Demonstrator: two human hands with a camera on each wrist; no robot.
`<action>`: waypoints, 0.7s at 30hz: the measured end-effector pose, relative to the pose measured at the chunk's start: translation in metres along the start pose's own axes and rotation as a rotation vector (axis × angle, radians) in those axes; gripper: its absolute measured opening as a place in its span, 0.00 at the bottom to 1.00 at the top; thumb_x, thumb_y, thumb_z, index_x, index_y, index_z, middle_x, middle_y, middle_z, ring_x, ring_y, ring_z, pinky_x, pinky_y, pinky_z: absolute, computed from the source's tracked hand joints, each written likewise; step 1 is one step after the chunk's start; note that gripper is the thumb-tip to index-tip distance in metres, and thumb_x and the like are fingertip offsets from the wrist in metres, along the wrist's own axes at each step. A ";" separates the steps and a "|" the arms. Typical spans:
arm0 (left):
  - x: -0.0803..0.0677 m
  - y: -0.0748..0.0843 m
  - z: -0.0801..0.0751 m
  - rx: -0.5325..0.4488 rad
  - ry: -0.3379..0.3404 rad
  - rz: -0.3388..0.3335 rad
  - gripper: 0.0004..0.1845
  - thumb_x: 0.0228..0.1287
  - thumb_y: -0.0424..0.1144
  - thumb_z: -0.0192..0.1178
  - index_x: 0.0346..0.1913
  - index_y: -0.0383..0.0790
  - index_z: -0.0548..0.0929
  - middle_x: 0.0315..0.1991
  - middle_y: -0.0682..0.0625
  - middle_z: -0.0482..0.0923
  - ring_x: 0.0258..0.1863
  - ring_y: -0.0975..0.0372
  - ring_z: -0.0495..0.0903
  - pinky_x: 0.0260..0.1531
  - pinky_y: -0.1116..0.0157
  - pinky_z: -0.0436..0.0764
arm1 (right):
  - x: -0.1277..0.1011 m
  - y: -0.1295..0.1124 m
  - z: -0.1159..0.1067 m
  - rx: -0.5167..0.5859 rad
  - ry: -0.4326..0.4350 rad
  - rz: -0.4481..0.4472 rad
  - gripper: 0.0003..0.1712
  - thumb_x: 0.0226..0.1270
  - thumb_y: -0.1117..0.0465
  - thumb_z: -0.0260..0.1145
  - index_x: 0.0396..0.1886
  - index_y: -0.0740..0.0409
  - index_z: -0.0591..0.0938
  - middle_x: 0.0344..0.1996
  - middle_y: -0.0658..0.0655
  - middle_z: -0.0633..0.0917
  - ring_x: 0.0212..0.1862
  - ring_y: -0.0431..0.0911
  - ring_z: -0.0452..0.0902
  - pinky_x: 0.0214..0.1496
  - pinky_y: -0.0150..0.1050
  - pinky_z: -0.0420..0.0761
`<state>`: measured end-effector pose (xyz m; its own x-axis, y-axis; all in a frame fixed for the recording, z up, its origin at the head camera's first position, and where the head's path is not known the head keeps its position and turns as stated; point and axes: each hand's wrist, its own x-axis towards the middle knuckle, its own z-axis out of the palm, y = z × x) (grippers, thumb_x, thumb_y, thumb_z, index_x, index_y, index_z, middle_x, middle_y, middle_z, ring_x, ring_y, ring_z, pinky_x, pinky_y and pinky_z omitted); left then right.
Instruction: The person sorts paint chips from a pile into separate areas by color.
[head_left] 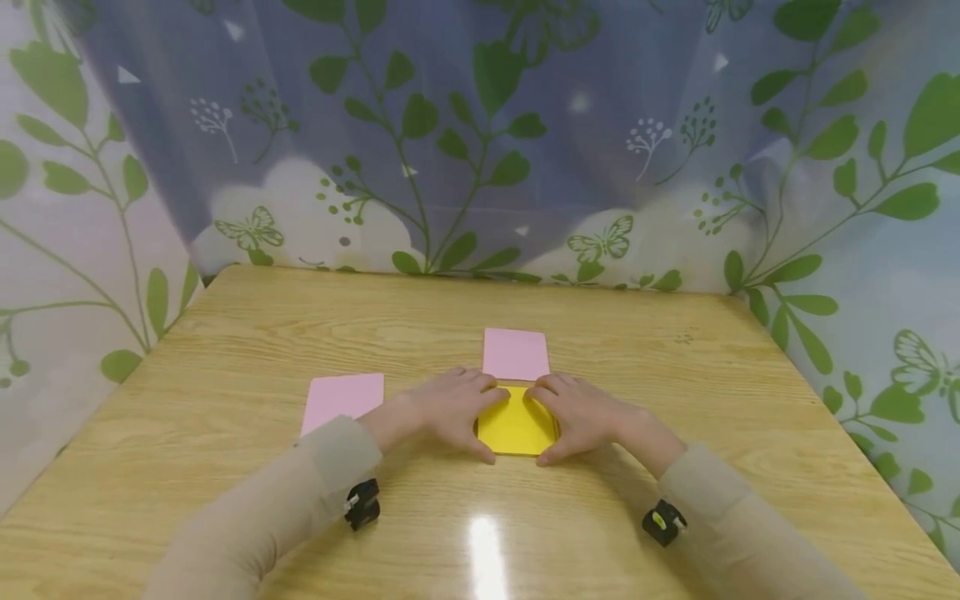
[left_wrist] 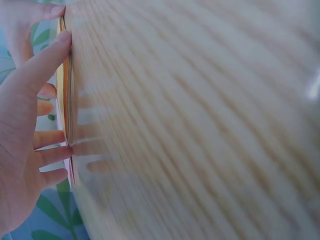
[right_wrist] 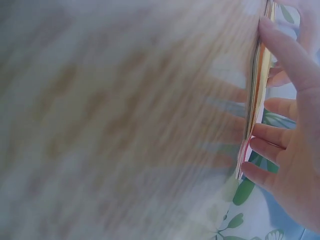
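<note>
A square stack of paper (head_left: 517, 421) with a yellow sheet on top lies flat on the table. My left hand (head_left: 457, 412) holds its left side, thumb at the near corner and fingers toward the far edge. Mirroring it on the right side, my right hand (head_left: 585, 414) holds the stack the same way. In the left wrist view, several thin layers show along the edge of the stack (left_wrist: 67, 100), with the left thumb (left_wrist: 47, 60) against it. The right wrist view shows the right thumb (right_wrist: 285, 50) at the opposite edge.
One pink square (head_left: 516, 354) lies just beyond the yellow stack. Another pink square (head_left: 345, 398) is to the left, partly hidden by my left forearm. A patterned curtain (head_left: 450, 167) borders the back and sides of the wooden table (head_left: 637, 333).
</note>
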<state>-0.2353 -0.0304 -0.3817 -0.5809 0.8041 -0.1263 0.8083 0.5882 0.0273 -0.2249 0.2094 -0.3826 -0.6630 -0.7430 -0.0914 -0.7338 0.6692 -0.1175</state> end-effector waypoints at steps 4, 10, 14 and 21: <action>0.002 0.000 0.002 0.003 -0.006 -0.004 0.49 0.48 0.74 0.52 0.68 0.45 0.62 0.64 0.46 0.62 0.63 0.55 0.61 0.63 0.55 0.58 | -0.001 0.001 0.000 0.012 -0.007 0.007 0.47 0.47 0.35 0.68 0.59 0.60 0.68 0.57 0.59 0.69 0.59 0.55 0.63 0.57 0.53 0.67; 0.003 -0.002 0.007 0.012 0.007 -0.003 0.48 0.49 0.73 0.52 0.67 0.44 0.63 0.64 0.46 0.63 0.62 0.54 0.62 0.63 0.54 0.59 | -0.003 -0.001 -0.002 0.020 -0.021 0.027 0.48 0.47 0.35 0.68 0.60 0.61 0.68 0.57 0.60 0.68 0.59 0.55 0.63 0.58 0.53 0.67; 0.003 -0.003 0.009 0.015 0.004 -0.008 0.46 0.51 0.72 0.52 0.67 0.44 0.63 0.63 0.46 0.64 0.62 0.54 0.62 0.62 0.55 0.59 | -0.003 -0.002 -0.003 0.035 -0.034 0.045 0.48 0.47 0.36 0.69 0.61 0.62 0.67 0.58 0.61 0.68 0.60 0.55 0.63 0.59 0.52 0.66; 0.003 -0.004 0.008 0.011 -0.011 -0.012 0.44 0.53 0.69 0.53 0.67 0.45 0.63 0.64 0.45 0.63 0.62 0.54 0.62 0.63 0.55 0.59 | -0.001 -0.002 -0.002 0.055 -0.039 0.051 0.48 0.48 0.37 0.69 0.61 0.62 0.67 0.57 0.61 0.68 0.58 0.54 0.64 0.59 0.49 0.68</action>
<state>-0.2393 -0.0306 -0.3897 -0.5898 0.7957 -0.1379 0.8020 0.5971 0.0151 -0.2230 0.2090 -0.3798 -0.6921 -0.7087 -0.1371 -0.6892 0.7053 -0.1661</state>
